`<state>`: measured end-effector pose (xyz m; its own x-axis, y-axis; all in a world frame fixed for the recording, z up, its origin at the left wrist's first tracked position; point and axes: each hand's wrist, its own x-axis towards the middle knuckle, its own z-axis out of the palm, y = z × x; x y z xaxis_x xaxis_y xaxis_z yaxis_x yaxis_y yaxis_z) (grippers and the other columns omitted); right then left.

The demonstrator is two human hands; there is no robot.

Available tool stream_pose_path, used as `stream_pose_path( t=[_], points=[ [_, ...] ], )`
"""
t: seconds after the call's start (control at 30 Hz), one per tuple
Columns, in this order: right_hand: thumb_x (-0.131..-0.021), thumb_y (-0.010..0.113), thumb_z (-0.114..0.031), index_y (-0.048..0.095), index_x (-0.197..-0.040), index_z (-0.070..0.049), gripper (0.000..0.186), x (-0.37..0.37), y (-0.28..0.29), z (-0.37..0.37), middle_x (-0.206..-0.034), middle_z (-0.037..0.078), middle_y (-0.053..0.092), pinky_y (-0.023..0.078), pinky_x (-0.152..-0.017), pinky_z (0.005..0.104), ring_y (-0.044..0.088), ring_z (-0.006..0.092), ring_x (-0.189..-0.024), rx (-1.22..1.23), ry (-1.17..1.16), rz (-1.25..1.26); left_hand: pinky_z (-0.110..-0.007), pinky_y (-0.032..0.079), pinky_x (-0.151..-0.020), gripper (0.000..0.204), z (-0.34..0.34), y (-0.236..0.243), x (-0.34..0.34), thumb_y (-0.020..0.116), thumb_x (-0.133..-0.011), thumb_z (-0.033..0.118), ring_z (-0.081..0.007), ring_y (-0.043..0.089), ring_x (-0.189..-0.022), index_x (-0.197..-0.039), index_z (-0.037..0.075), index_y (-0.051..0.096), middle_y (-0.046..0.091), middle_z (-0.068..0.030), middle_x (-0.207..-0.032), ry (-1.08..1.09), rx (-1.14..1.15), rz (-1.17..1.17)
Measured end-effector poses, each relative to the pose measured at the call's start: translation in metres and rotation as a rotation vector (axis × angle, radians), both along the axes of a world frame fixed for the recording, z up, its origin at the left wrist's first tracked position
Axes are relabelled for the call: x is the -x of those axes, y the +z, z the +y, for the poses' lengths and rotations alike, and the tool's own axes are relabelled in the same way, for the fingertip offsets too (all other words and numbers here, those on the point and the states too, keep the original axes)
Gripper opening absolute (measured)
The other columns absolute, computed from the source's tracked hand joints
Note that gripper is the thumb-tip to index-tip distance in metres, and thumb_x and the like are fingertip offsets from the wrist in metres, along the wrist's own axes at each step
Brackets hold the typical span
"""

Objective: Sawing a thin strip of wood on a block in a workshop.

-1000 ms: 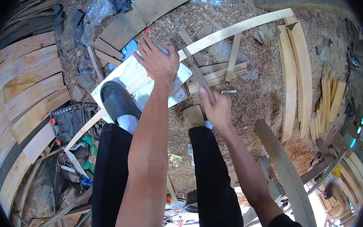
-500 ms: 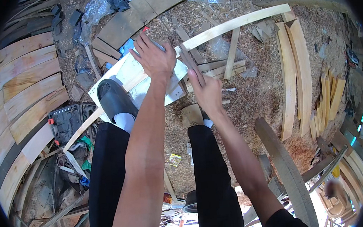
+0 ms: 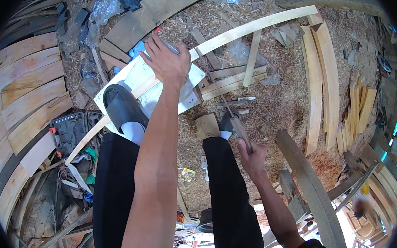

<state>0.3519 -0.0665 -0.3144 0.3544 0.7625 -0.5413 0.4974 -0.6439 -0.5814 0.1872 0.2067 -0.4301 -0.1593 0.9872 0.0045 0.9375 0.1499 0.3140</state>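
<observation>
A long, pale, slightly curved wooden strip point(image 3: 256, 25) lies across a low white-topped board point(image 3: 125, 81) and juts out past both its sides. My left hand point(image 3: 168, 61) grips the strip from above near the board's right end; a grey-blue edge shows between thumb and fingers, its kind unclear. My left foot, in a dark slipper point(image 3: 125, 106), rests on the strip and board. My right hand point(image 3: 253, 159) is closed round the handle of a handsaw point(image 3: 239, 129). Its thin blade slants up towards the strip just right of my left hand.
Curved planks point(image 3: 324, 86) lie at the right, near a bundle of short sticks point(image 3: 362, 106). Stacked boards point(image 3: 33, 99) fill the left side. A black tool case point(image 3: 68, 134) lies by the bench. Offcuts point(image 3: 232, 81) and shavings cover the ground ahead.
My right hand has drawn the saw back towards me and slightly right, baring more of the blade. My left hand and foot keep their places on the strip.
</observation>
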Motion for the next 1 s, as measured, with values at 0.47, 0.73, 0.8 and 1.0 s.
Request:
stream_pose_path(
  t=[0.47, 0.73, 0.8, 1.0],
  points=[
    [-0.092, 0.064, -0.043, 0.065, -0.071, 0.009, 0.056, 0.050, -0.046, 0.193, -0.049, 0.018, 0.052, 0.041, -0.049, 0.0397, 0.051, 0.0201, -0.045, -0.234, -0.060, 0.159, -0.053, 0.008, -0.119, 0.078, 0.001, -0.001, 0.000, 0.057, -0.080, 0.037, -0.0336, 0.029, -0.139, -0.139, -0.009, 0.036, 0.040, -0.0215, -0.142, 0.002, 0.004, -0.015],
    [-0.092, 0.066, -0.030, 0.071, -0.086, 0.002, 0.033, 0.015, 0.002, 0.054, -0.062, 0.021, 0.060, 0.048, -0.053, 0.0373, 0.067, 0.0310, -0.057, -0.011, -0.055, 0.116, -0.054, 0.008, -0.119, 0.077, 0.000, 0.000, 0.005, 0.056, -0.080, 0.036, -0.0329, 0.031, -0.138, -0.139, -0.009, 0.037, 0.041, -0.0207, -0.140, 0.010, -0.012, -0.002],
    [-0.091, 0.067, -0.028, 0.071, -0.090, 0.001, 0.030, 0.007, 0.005, 0.040, -0.062, 0.020, 0.060, 0.048, -0.053, 0.0354, 0.068, 0.0263, -0.057, 0.082, -0.049, 0.101, -0.054, 0.008, -0.119, 0.077, 0.000, 0.000, 0.001, 0.055, -0.080, 0.036, -0.0331, 0.031, -0.138, -0.139, -0.009, 0.036, 0.041, -0.0210, -0.140, 0.008, -0.007, -0.008],
    [-0.093, 0.065, -0.031, 0.064, -0.068, 0.002, 0.042, 0.032, -0.038, 0.089, -0.048, 0.008, 0.044, 0.039, -0.047, 0.0345, 0.043, 0.0085, -0.048, -0.268, -0.087, 0.112, -0.054, 0.008, -0.119, 0.077, 0.003, 0.001, 0.002, 0.055, -0.079, 0.036, -0.0346, 0.031, -0.137, -0.139, -0.010, 0.036, 0.041, -0.0225, -0.140, -0.008, 0.003, -0.014]
  ],
)
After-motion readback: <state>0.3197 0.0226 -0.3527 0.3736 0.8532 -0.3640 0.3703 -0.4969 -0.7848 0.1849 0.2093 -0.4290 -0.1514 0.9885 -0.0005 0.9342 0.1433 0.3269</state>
